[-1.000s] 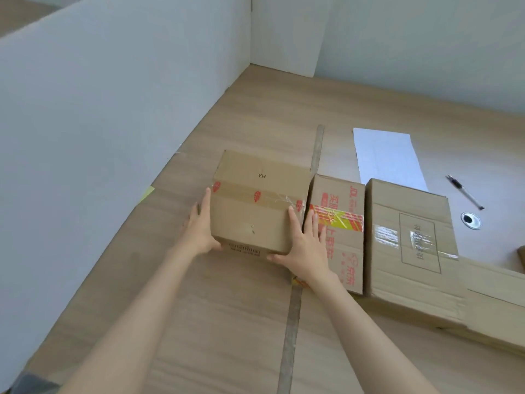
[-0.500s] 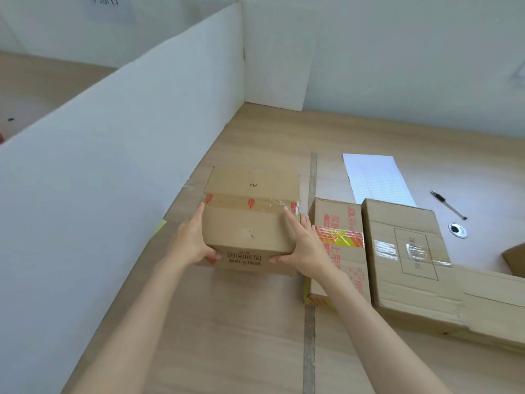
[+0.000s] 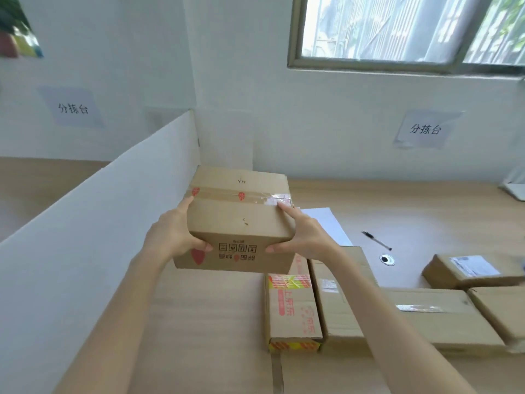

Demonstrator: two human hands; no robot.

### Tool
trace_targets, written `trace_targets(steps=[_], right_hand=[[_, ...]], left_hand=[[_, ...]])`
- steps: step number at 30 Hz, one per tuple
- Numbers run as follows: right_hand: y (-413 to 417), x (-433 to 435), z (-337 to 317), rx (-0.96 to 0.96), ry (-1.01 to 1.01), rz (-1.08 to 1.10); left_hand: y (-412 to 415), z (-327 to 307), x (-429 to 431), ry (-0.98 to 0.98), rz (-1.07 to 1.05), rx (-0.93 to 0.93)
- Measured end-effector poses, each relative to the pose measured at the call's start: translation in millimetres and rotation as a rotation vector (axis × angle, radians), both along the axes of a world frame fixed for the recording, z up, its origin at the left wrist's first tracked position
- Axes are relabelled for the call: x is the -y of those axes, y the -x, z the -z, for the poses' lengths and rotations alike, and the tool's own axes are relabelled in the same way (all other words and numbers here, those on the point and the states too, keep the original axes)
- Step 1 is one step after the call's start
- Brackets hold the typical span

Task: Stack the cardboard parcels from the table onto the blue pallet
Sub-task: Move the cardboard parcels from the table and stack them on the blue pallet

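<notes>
2 bare forearms reached up from the bottom edge over the wooden table (image 3: 213, 322). On the table to the right lay a row of cardboard parcels touching side by side: a narrow parcel (image 3: 292, 308) with red print and yellow-red tape, a taped parcel (image 3: 338, 302) beside it, then a long parcel (image 3: 431, 317). A labelled parcel (image 3: 471, 270) sat behind the long one.

Above the table's left part, clear of its surface, the held parcel (image 3: 238, 220), marked "YH", was carried between both hands. The left hand (image 3: 173, 237) gripped its left near corner, thumb on the front face. The right hand (image 3: 304, 237) gripped the right near corner the same way, fingers laid along the side.

A white partition (image 3: 85, 223) ran along the left. Farther back lay a paper sheet (image 3: 326, 223), a pen (image 3: 376, 240) and a round grommet (image 3: 387, 259). On the wall hung 2 paper signs (image 3: 424, 129), below a window (image 3: 412, 29).
</notes>
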State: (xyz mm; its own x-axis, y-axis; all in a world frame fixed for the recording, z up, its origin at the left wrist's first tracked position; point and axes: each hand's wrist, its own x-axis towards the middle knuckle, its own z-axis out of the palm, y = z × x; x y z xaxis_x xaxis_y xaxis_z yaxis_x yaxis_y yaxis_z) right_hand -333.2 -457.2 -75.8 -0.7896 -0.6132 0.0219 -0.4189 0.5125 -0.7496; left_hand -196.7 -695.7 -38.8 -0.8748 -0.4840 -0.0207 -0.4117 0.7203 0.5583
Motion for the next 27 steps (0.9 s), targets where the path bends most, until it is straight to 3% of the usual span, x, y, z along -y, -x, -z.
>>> trace_targets(steps=[10,27], right_hand=[[21,-179,-43,-0.009,0.075,0.198],[-6,-665,-107,-0.17,-0.058,0.525]], left_hand=[[68,-50,-151,0.01,0.239,-0.044],[150,-65,-618,-0.087,0.615,-0.087]])
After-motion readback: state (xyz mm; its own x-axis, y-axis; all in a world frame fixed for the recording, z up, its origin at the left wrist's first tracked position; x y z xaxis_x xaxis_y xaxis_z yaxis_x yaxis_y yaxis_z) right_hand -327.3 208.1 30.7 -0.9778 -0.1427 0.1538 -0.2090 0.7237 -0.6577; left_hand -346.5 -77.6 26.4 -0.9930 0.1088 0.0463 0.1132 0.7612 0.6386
